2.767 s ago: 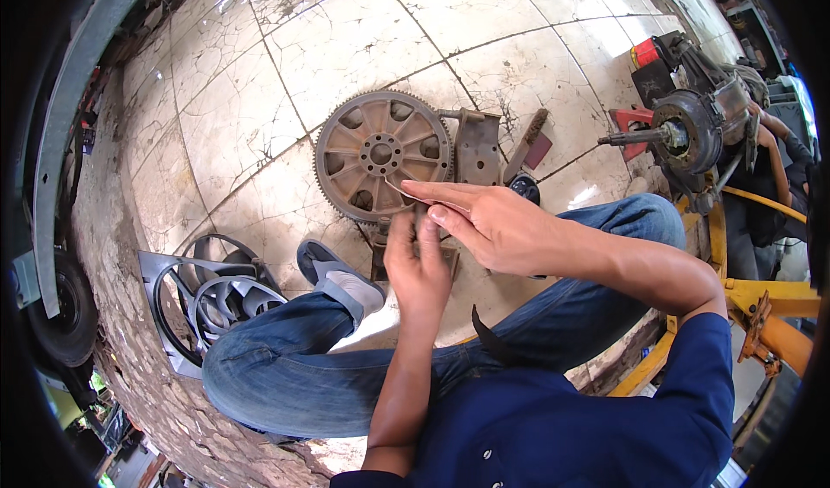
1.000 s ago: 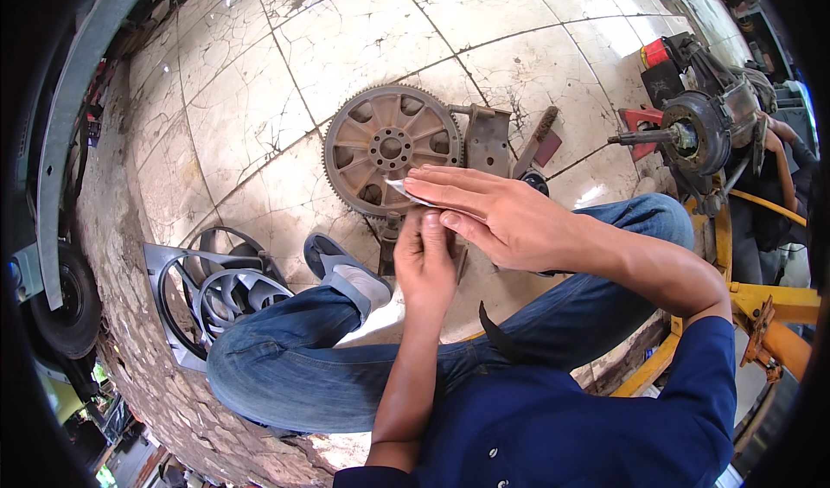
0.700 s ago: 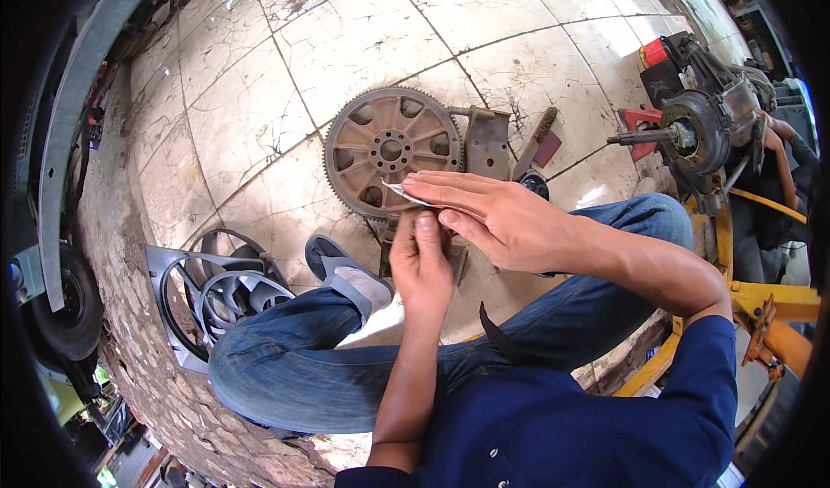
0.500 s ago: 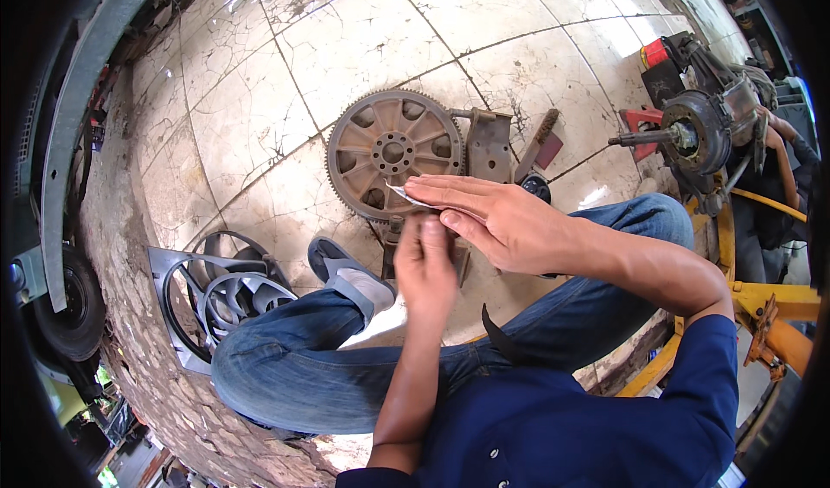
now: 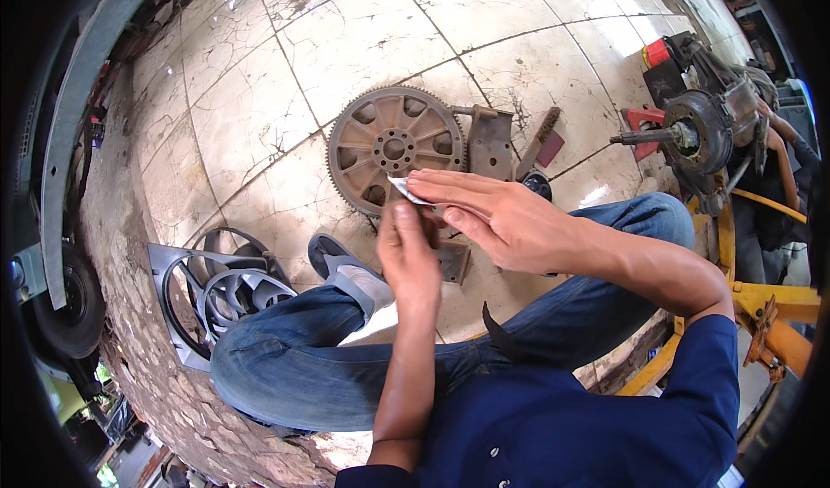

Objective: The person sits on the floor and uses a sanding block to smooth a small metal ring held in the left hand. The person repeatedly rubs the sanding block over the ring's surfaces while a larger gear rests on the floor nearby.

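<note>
My right hand (image 5: 484,207) is closed over a small folded sheet (image 5: 409,191), whitish on the side that shows, pinched between flat fingers and thumb. Just below it, my left hand (image 5: 409,250) is curled with its thumb up near the sheet's edge; whatever it grips is hidden by the fingers. Both hands hover close together over the near edge of a rusty flywheel (image 5: 354,155) with a toothed rim, lying flat on the tiles. Beneath the hands, a metal plate (image 5: 453,261) shows in part.
Right of the flywheel lie a rusty bracket (image 5: 491,146), a brush (image 5: 545,129) and a dark red sheet (image 5: 551,149). An axle hub (image 5: 696,132) stands at right by a yellow frame (image 5: 769,302), near another person's arm (image 5: 782,164). A fan shroud (image 5: 177,311) lies left.
My left hand has shifted slightly up and left along the folded sheet, uncovering more of the plate below. My right hand stays nearly in place.
</note>
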A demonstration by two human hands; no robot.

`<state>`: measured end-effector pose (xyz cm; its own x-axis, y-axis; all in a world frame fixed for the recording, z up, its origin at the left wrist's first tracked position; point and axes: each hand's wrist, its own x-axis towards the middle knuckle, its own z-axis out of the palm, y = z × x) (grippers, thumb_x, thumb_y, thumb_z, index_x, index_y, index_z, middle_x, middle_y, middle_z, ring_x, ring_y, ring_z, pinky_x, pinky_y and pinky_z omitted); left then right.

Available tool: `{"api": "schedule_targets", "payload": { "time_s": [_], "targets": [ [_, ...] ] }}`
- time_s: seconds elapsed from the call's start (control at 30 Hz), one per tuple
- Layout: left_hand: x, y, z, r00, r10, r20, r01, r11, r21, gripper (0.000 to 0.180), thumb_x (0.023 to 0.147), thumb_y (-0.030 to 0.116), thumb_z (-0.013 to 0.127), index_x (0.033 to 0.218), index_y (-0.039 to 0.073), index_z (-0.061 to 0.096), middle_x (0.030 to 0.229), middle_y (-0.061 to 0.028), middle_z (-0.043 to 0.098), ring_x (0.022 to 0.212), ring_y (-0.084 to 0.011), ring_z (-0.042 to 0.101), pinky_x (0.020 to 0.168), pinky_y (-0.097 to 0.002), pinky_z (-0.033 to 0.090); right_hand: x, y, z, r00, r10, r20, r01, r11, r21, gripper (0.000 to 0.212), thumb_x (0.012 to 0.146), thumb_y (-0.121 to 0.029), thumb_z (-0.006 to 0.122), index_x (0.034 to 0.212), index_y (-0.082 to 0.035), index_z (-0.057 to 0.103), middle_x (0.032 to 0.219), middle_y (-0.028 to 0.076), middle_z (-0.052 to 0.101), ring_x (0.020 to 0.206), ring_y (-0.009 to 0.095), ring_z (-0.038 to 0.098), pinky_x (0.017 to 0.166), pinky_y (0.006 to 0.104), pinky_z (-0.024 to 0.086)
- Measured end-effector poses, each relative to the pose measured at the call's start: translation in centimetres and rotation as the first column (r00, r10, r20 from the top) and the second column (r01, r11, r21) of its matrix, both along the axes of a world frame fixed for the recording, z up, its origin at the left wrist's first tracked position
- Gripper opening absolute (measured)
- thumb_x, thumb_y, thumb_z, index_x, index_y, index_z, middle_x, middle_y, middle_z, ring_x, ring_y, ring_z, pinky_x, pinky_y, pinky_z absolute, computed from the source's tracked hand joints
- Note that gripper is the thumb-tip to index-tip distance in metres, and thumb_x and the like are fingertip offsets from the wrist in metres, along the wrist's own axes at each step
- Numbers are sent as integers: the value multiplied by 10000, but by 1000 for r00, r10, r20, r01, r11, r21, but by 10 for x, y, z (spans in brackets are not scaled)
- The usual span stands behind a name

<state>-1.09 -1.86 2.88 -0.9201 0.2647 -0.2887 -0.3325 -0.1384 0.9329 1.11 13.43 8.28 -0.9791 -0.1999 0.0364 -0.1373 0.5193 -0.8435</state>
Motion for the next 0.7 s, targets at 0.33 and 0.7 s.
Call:
{"api": "schedule_targets", "payload": {
  "time_s": [0.33,0.7],
  "targets": [
    [23,22,16,993,15,-121,-19,999,-29,357,1083,337,383,974,67,590,762,45,519,664,-41,439,582,-218,357,-3,2,7,998,-2,57,5,998,-55,418,1041,-236,416,1380,-9,508,1411,155,532,1316,321,492,1099,385,409],
    [0,2,1,992,83,91,-101,972,212,368,1078,362,398,1115,51,591,892,36,570,797,-34,505,677,-206,409,-1,2,2,999,29,29,-30,999,11,431,1058,-262,370,1429,-63,465,1474,126,478,1381,286,425,1165,502,264]
  ]
}}
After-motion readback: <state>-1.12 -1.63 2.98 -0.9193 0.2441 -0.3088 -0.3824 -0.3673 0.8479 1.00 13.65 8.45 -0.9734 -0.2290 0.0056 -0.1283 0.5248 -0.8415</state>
